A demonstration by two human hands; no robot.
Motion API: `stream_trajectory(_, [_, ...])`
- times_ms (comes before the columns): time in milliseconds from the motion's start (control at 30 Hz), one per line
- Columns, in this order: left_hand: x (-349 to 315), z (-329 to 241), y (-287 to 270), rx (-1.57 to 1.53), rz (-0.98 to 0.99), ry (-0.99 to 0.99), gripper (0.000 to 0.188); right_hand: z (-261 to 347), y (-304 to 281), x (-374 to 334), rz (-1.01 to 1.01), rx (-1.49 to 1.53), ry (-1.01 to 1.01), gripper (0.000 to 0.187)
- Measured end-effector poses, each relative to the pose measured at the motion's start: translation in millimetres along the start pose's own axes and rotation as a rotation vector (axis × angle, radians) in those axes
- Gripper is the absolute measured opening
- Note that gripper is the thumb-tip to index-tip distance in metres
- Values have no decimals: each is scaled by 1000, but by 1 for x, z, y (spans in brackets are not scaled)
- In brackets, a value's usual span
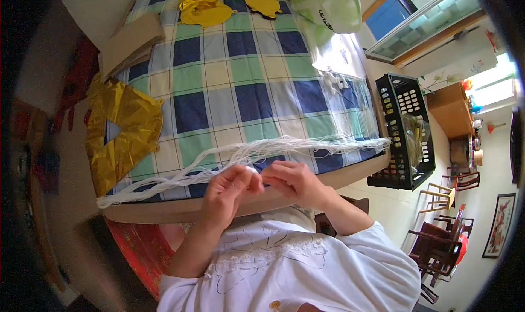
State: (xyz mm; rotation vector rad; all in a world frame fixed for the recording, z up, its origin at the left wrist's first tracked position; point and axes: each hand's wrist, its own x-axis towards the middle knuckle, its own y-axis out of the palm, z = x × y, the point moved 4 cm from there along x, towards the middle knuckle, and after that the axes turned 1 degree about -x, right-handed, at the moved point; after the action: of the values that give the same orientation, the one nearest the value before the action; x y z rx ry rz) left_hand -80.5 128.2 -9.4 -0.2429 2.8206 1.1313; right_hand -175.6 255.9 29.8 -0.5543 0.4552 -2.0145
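My left hand (232,187) and my right hand (292,179) are close together over the table's near edge. Both are closed, fingertips pinched toward each other. A tiny bit of white shows at the left fingertips, probably string, though it is too small to be sure. What the right fingers pinch is hidden. Just beyond my hands, a long loose bundle of white string (191,172) stretches across the checked cloth (249,101) from the left corner to the right edge.
Gold foil sheets (128,131) lie at the left, beside a cardboard piece (128,44). More gold foil (205,11) is at the far end. A green-white plastic bag (331,8) sits far right. A black plastic crate (404,131) stands right of the table, with dark chairs (443,243) beyond.
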Motion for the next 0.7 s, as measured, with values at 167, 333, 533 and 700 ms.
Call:
stream_trajectory(167, [-4,-19,29,1140,-136,469,27,-4,3,1,-115,18,9,12])
stream_trajectory(333, [-1,-20,22,1175,-217,525,17,4,-4,3,-57,-145,-3,14])
stream_trajectory(533, [-2,-14,5,929,-157,28,10,12,-13,7,-114,-119,26,17])
stream_trajectory(700, [-2,-21,14,909,-86,148,18,4,-3,5,38,-61,-137,26])
